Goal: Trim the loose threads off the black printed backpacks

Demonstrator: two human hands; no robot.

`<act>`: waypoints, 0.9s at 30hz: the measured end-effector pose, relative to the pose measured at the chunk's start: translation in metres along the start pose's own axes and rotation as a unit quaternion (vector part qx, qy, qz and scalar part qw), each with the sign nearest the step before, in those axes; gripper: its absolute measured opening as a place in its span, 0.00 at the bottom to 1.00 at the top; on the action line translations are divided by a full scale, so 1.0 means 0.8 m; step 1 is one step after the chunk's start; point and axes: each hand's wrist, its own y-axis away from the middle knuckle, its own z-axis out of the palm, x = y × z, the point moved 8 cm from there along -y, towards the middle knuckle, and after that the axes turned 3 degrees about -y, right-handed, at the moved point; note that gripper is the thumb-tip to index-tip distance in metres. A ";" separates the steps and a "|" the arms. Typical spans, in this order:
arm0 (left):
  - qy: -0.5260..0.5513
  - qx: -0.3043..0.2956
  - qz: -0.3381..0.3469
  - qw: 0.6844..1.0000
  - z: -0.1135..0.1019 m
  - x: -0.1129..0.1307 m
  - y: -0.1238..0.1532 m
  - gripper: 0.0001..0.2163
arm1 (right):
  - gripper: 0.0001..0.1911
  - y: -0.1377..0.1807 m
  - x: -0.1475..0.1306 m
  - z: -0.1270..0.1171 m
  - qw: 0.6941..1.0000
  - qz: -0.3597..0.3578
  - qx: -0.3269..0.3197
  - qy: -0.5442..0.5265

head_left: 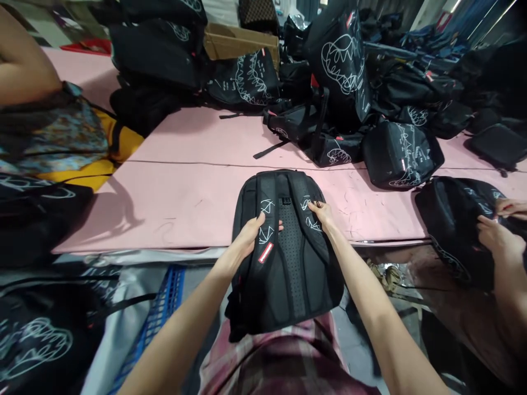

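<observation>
A black backpack lies back side up, half on the pink table and half hanging over its near edge against my lap. My left hand is closed around the left shoulder strap, which carries white drawings and a red tag. My right hand pinches the top of the right shoulder strap.
Many black backpacks with white scribbled prints are piled across the far side of the table, with a cardboard box behind. A person's hands work on another black bag at the right. A person's arm shows at the far left. A blue crate stands below.
</observation>
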 end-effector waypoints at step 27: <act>-0.199 0.173 0.022 0.964 -0.076 -0.056 0.129 0.18 | 0.20 0.180 0.045 -0.119 0.996 0.084 -0.007 0.007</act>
